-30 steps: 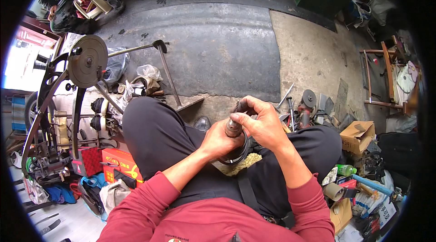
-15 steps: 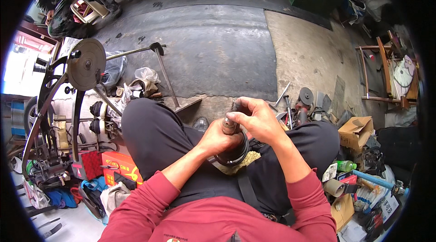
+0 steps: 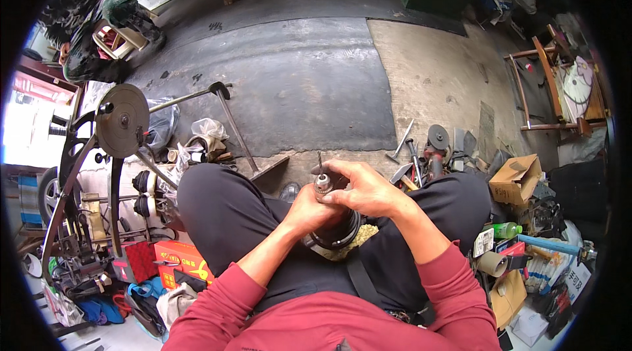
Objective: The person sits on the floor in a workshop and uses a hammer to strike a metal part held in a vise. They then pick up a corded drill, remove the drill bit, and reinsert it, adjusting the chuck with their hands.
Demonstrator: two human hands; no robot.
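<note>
- The dark floor mat [image 3: 283,81] spreads out ahead of the person, well beyond the hands.
- At the person's left stands a dark metal machine [image 3: 116,199] with a round wheel, well apart from the hands.
- The person's legs [image 3: 220,209], in dark trousers, are bent with the knees apart; the hands work between them.
- The drill [image 3: 338,231] is in the lap, between the thighs and straight in front of the torso. Its dark body is the end nearer the person; the long axis runs forward from there, leaning slightly left, with the front end seemingly tipped up toward the head.
- The right hand [image 3: 368,189] comes in from the right, across that axis. Its thumb lies by the base of the chuck and its fingers arch round the far side; whether they grip or only rest there, I cannot tell.
- The left hand [image 3: 311,209] is closed round the drill just behind the chuck, so it is the nearer one to the body.
- A yellowish, rough-textured pad [image 3: 364,235] shows just right of the drill body.
- The metal chuck [image 3: 323,183] sits between the hands, its front visible.
- The slim bit [image 3: 320,161] points forward, away from the torso; the right fingers are the nearer ones, contact unclear.
</note>
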